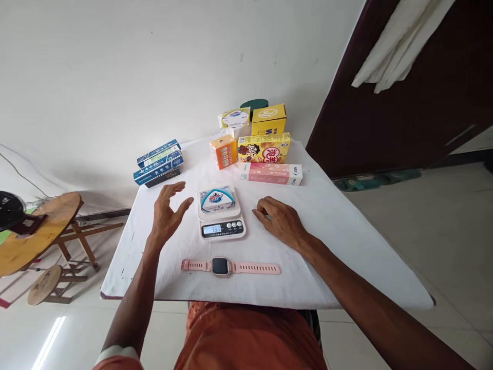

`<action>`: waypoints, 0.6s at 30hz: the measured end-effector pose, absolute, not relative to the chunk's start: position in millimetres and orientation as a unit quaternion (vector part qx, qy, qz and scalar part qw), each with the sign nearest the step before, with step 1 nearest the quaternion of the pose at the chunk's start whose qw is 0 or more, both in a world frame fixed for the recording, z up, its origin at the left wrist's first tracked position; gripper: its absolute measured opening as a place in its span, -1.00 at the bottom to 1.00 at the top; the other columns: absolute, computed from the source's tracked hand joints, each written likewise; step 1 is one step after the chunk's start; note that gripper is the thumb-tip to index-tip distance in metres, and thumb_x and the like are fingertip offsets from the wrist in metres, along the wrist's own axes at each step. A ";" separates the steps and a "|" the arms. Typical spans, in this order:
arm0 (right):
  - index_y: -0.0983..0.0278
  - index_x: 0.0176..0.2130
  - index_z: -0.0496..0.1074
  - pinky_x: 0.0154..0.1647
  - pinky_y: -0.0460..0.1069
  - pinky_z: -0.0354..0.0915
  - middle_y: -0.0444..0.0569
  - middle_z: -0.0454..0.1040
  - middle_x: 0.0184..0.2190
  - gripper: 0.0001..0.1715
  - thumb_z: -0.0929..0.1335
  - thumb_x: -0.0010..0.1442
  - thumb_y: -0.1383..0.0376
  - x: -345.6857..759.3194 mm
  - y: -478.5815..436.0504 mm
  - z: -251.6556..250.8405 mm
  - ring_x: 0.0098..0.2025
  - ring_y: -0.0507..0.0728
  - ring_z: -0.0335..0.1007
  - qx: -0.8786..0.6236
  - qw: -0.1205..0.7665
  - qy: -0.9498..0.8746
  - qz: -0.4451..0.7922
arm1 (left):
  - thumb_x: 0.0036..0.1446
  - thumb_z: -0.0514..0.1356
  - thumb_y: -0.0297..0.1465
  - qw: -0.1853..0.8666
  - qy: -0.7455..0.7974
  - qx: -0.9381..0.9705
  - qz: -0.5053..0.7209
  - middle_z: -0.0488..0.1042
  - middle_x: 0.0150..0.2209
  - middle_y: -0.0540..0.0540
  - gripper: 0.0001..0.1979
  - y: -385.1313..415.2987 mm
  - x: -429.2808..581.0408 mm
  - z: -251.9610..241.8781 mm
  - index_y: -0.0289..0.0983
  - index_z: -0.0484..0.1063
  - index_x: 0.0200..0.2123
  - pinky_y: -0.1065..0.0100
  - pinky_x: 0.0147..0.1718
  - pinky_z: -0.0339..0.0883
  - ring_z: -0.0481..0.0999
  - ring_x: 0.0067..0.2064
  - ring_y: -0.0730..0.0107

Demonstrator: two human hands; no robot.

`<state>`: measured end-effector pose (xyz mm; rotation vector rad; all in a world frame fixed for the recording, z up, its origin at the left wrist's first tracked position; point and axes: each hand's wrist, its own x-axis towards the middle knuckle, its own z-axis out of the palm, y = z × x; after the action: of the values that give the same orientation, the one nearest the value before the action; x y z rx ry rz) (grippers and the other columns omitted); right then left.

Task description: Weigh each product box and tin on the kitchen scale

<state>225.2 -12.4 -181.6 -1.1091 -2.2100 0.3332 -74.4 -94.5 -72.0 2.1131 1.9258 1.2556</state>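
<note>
A white and blue soap box (217, 199) lies on the pan of a small white digital kitchen scale (203, 210), whose lit display seems to read 381. Left of the scale, my left hand (168, 210) hovers open, thumb and fingers apart, holding nothing and not touching the box. My right hand (281, 220) rests on the white cloth to the right of the scale, its fingers curled in with nothing visible in them. In front of the scale a pink smartwatch (220, 266) is laid out flat, its strap stretched sideways.
Blue toothpaste boxes (158, 169) are stacked at the back left. Behind the scale stand an orange box (224, 152), a yellow snack box (265, 148), a pink and white carton (269, 173), a yellow box (269, 118) and a yellow-white soap box (234, 118). A wall borders the back.
</note>
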 end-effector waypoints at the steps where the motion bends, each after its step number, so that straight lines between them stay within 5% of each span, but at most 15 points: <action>1: 0.18 -0.38 0.30 -0.36 0.00 0.17 -0.05 0.44 -0.37 -0.76 0.26 0.37 0.26 225.3 -12.7 -181.4 -0.42 0.10 0.31 -0.420 0.318 -0.841 0.123 | 0.28 0.30 -0.15 0.013 0.613 0.682 0.399 0.56 0.05 -0.12 -0.64 -94.4 -73.4 -73.9 -0.13 0.46 0.08 0.10 0.08 0.47 0.57 0.07 0.18; 8: 0.17 -0.38 0.29 -0.39 0.00 0.19 -0.07 0.43 -0.41 -0.72 0.24 0.40 0.20 226.7 -14.0 -183.3 -0.44 0.11 0.36 -0.395 0.338 -0.848 0.104 | 0.30 0.29 -0.18 0.053 0.580 0.751 0.310 0.47 0.14 -0.21 -0.51 -81.0 -59.3 -80.7 -0.13 0.35 0.23 0.03 0.20 0.36 0.45 0.21 0.09; 13: 0.17 -0.37 0.27 -0.44 -0.02 0.19 -0.10 0.42 -0.42 -0.68 0.23 0.43 0.16 227.9 -11.7 -186.3 -0.45 0.09 0.36 -0.379 0.344 -0.854 0.093 | 0.21 0.33 -0.03 0.074 0.587 0.789 0.166 0.38 0.23 -0.29 -0.28 -54.3 -44.0 -80.8 -0.18 0.26 0.32 -0.08 0.22 0.27 0.36 0.25 -0.06; 18: 0.17 -0.37 0.25 -0.45 -0.03 0.20 -0.12 0.41 -0.44 -0.67 0.22 0.45 0.15 227.9 -10.4 -189.2 -0.46 0.07 0.36 -0.369 0.351 -0.858 0.071 | 0.22 0.31 -0.02 0.085 0.584 0.801 0.102 0.50 0.08 -0.22 -0.45 -37.8 -38.2 -80.2 -0.19 0.40 0.16 0.00 0.14 0.30 0.45 0.14 0.02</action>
<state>227.9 -10.4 -189.2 -0.9567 -2.2209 0.1832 -38.2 -37.8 -80.2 2.3889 1.7399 0.3035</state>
